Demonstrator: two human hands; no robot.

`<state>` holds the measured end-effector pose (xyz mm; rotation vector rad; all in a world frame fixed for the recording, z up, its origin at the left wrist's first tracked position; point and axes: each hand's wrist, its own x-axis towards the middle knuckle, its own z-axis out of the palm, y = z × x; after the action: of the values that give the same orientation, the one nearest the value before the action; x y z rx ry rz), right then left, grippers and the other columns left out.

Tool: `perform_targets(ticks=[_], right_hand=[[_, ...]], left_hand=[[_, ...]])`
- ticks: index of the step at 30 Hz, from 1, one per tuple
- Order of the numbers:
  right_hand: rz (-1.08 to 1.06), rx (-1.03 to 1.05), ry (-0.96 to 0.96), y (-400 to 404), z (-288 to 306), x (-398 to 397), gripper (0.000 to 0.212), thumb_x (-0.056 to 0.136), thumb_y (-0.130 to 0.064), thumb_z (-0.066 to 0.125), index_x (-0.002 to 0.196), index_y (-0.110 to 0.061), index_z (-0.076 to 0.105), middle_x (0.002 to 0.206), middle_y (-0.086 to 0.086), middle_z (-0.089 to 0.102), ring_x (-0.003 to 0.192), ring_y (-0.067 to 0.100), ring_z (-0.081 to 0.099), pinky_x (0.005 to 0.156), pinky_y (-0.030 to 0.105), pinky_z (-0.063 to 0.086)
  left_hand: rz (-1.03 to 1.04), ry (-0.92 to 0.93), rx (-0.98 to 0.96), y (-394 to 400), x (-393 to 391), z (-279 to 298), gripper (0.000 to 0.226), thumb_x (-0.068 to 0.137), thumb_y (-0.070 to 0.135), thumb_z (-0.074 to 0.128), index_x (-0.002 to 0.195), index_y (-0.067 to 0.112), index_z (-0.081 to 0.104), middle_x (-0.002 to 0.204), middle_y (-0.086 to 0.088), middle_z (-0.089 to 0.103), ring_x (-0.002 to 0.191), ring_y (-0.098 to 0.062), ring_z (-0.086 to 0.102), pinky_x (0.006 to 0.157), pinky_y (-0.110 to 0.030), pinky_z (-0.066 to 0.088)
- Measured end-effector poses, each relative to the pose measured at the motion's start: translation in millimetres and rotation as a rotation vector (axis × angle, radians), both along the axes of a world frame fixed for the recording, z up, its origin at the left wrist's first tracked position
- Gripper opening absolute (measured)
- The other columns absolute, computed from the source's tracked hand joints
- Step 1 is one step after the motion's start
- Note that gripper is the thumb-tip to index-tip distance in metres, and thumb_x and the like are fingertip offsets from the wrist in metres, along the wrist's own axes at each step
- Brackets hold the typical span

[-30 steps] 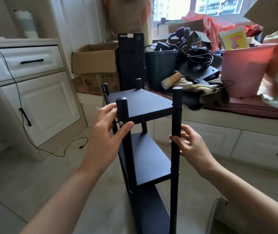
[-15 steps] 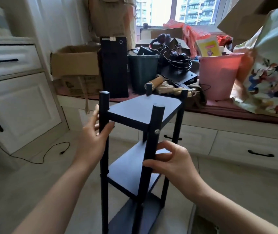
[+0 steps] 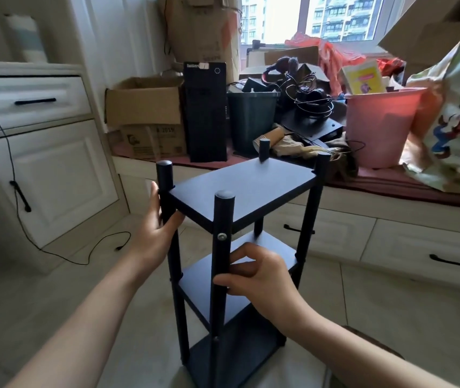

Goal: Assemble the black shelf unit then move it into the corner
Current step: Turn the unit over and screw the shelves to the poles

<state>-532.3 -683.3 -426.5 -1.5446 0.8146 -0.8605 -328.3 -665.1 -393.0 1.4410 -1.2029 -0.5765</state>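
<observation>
A person steadies the black shelf unit (image 3: 240,247) on the pale tiled floor (image 3: 55,303), just in front of the cluttered window seat (image 3: 391,191). The left hand (image 3: 156,233) wraps a front post (image 3: 167,197) just below the top board (image 3: 242,189), thumb and fingers curled round it; the right hand (image 3: 259,273) pinches the nearer front post (image 3: 221,247) between the top board and the middle board, under a bright screw head (image 3: 221,236).

The unit stands upright with three boards fixed between four round posts, so assembly looks finished or close to it, with the move to the corner not yet made. Judged by its slim posts and thin boards, it should be light and stiff enough for two hands, though tall and narrow enough to tip. The smooth painted posts may slide in the palm; a surer hold would likely be under the top board, or on two posts at opposite sides, lifting straight so the screwed joints are not racked.

All three boards carry nothing. On the window seat behind the unit, an open cardboard box (image 3: 144,102) sits on a second box (image 3: 153,141), its contents hidden. Right of these stands a black computer tower (image 3: 205,113), then a dark bin (image 3: 252,119) whose inside cannot be seen. A tangle of headphones and cables (image 3: 304,88) lies by the bin. Further right, a pink bucket (image 3: 379,127) holds a yellow packet (image 3: 363,79) sticking above its rim.
</observation>
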Motion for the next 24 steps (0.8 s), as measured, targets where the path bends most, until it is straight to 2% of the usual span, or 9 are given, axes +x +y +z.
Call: perform_targets(ticks=[3,5,8,12,15,18,19,22,24], right_hand=[[0.015,-0.02,0.023,0,-1,5,0.021,0.073,-0.006,0.083,0.083,-0.01,0.065,0.08,0.006,0.076,0.077,0.02,0.075,0.076,0.032,0.061],[0.03,-0.023,0.039,2,-3,8,0.022,0.073,-0.006,0.083,0.081,-0.01,0.063,0.079,0.004,0.076,0.076,0.018,0.074,0.073,0.027,0.06],[0.061,-0.026,0.06,6,-6,14,0.023,0.073,-0.006,0.084,0.08,-0.012,0.063,0.078,0.004,0.076,0.075,0.017,0.074,0.071,0.026,0.06],[0.074,-0.023,0.101,10,-7,20,0.025,0.072,-0.009,0.086,0.082,-0.013,0.064,0.081,0.002,0.077,0.077,0.016,0.074,0.076,0.032,0.061],[0.078,0.004,0.123,9,-1,21,0.025,0.072,-0.008,0.085,0.085,-0.007,0.064,0.081,0.007,0.076,0.08,0.022,0.074,0.079,0.039,0.061],[0.198,0.095,0.196,-1,9,13,0.022,0.079,-0.005,0.079,0.094,-0.003,0.064,0.09,0.009,0.076,0.089,0.023,0.073,0.084,0.038,0.06],[0.25,0.104,0.232,-6,12,9,0.02,0.082,-0.005,0.076,0.099,-0.005,0.066,0.095,0.006,0.077,0.092,0.019,0.072,0.086,0.035,0.059],[0.177,0.024,0.352,-32,18,-6,0.022,0.086,-0.014,0.073,0.108,-0.016,0.067,0.1,-0.003,0.076,0.095,0.013,0.071,0.078,0.023,0.054],[-0.044,-0.041,0.417,-56,16,-19,0.02,0.087,-0.019,0.074,0.106,-0.017,0.068,0.099,0.0,0.075,0.09,0.015,0.069,0.07,0.022,0.052]], left_hand=[[0.01,-0.007,0.019,1,3,-1,0.099,0.084,0.054,0.069,0.161,0.032,0.009,0.156,0.013,0.042,0.144,-0.011,0.037,0.118,-0.041,0.031],[0.007,-0.001,0.033,5,7,-5,0.098,0.087,0.037,0.075,0.161,0.032,0.01,0.156,0.011,0.042,0.145,-0.011,0.036,0.119,-0.043,0.031],[0.01,-0.007,0.055,14,17,-11,0.096,0.093,0.013,0.069,0.161,0.036,0.005,0.157,0.012,0.04,0.146,-0.01,0.035,0.119,-0.044,0.032],[0.01,-0.015,0.081,24,23,-12,0.099,0.093,0.015,0.07,0.16,0.039,0.001,0.159,0.012,0.037,0.147,-0.01,0.033,0.118,-0.043,0.034],[-0.002,-0.019,0.101,29,23,-9,0.1,0.093,0.013,0.069,0.16,0.036,-0.002,0.163,0.013,0.027,0.15,-0.009,0.026,0.111,-0.03,0.034],[0.025,-0.057,0.13,38,20,-8,0.094,0.094,0.013,0.069,0.161,0.031,0.006,0.16,0.013,0.03,0.147,-0.007,0.03,0.116,-0.031,0.032],[0.047,-0.07,0.144,41,17,-10,0.09,0.093,0.012,0.07,0.161,0.031,0.013,0.157,0.014,0.035,0.143,-0.006,0.037,0.113,-0.03,0.036],[0.125,0.004,0.224,50,5,-19,0.075,0.092,0.007,0.069,0.155,0.022,0.032,0.142,0.009,0.05,0.117,-0.006,0.055,0.074,-0.011,0.048],[0.044,0.036,0.308,52,-2,-25,0.06,0.089,0.0,0.069,0.144,0.014,0.048,0.132,0.002,0.065,0.111,-0.01,0.064,0.076,-0.015,0.049]])
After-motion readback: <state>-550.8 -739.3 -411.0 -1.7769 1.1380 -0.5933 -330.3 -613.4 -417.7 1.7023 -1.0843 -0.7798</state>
